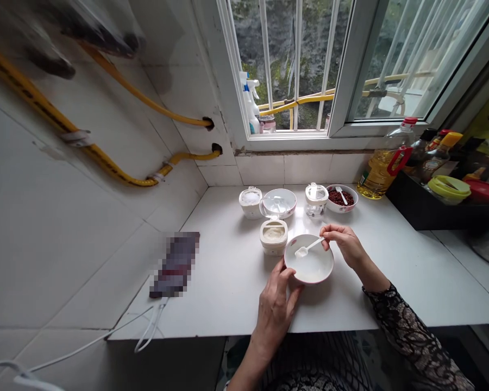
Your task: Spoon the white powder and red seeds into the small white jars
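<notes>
The right hand (341,243) pinches the thin handle of a white plastic spoon (309,247) between thumb and fingertips, its scoop over a shallow white bowl (309,266) that holds a milky layer. The left hand (274,312) has its fingers curled over the bowl's near rim. The bowl sits toward the front edge of the surface, around the middle of its length.

A firm push on that rim could tip the shallow bowl and slop the milky contents. The slim spoon could also slip from so light a pinch and mark the white top. Just behind the bowl stands an open cream-filled container (274,236), close enough to be knocked by a careless elbow or wrist.

The white tiled surface (228,293) meets tiled walls in the back left corner. Along the back edge are a second lidded container (250,202), a patterned bowl (279,203), a clear jar (316,199) and a bowl of red beans (340,199). A bottle of cooking oil (378,165) stands at the back right beside a black tray (427,209). Yellow gas hoses (142,103) run along the left wall toward a barred window (297,65), and a pixelated object (175,264) lies near the left edge
</notes>
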Available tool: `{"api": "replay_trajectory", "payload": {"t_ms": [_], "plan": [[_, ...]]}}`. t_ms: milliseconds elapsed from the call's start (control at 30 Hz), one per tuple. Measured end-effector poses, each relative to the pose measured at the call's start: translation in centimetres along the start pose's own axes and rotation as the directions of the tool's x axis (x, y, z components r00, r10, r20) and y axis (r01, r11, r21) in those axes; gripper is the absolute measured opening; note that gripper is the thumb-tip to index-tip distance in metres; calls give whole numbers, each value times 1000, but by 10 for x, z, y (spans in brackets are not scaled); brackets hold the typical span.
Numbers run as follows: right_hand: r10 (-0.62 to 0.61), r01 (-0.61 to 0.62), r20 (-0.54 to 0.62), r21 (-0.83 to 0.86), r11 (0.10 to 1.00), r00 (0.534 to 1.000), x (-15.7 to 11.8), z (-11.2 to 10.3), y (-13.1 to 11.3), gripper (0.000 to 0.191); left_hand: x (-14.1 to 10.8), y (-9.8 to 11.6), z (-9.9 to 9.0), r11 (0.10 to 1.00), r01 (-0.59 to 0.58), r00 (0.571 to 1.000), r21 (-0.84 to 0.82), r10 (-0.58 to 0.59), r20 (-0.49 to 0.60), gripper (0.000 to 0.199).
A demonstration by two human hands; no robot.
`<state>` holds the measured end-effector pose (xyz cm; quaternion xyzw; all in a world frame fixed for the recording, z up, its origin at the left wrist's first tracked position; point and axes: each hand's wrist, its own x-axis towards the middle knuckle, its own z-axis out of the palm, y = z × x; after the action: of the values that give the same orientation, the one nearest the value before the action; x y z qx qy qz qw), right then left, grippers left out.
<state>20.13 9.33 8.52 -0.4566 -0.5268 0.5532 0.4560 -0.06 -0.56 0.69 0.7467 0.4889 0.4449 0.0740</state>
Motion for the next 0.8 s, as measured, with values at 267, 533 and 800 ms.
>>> {"api": "replay_trajectory", "payload": {"t_ms": [267,533,800], "plan": [[-22,30,-84,97,995,996,12,8,-5,19,2,2,-1,1000,-11,1000,-10,11,5,29],[-594,538,-26,-395,745,804,9,48,-21,11,-1,-1,3,999,0,1000,-37,0,4,30],[-739,658,145,-588,471,658,-1,50,-22,14,0,1,2,998,6,1000,-58,-5,11,29]]}}
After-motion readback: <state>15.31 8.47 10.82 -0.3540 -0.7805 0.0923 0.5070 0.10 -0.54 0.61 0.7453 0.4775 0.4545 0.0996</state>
